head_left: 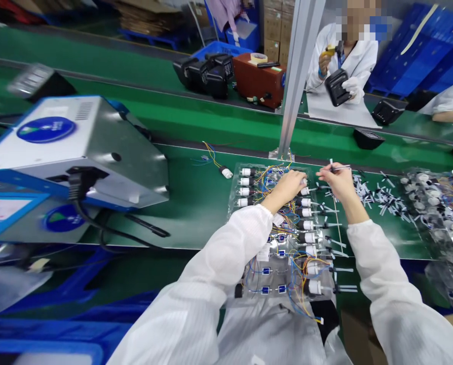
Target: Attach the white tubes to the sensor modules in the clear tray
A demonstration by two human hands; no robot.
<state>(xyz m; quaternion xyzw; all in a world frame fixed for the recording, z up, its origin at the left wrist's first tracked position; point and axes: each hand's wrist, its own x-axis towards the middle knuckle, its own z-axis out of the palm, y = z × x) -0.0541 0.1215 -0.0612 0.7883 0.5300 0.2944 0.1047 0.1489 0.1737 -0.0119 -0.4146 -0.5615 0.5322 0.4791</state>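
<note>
A clear plastic tray [234, 195] holds rows of white cylindrical parts [306, 213] with black ends and coloured wires, and small blue components [281, 238] between them. My left hand [287, 187] reaches over the tray's far right part, its fingers closed around a white cylindrical part [304, 181] that is mostly hidden. Just right of the tray, my right hand [338, 180] pinches a thin black-and-white strip [340, 168]. Similar strips [336, 243] stick out along the tray's right edge. More loose strips [389, 200] lie in a pile beyond my right hand.
A white and blue machine [123, 157] with a black cable stands at left. One wired part [225, 172] lies left of the tray; another loaded tray [439, 213] sits at far right. A metal post [297, 76] rises behind. Across the line, a person [344, 66] handles a black device.
</note>
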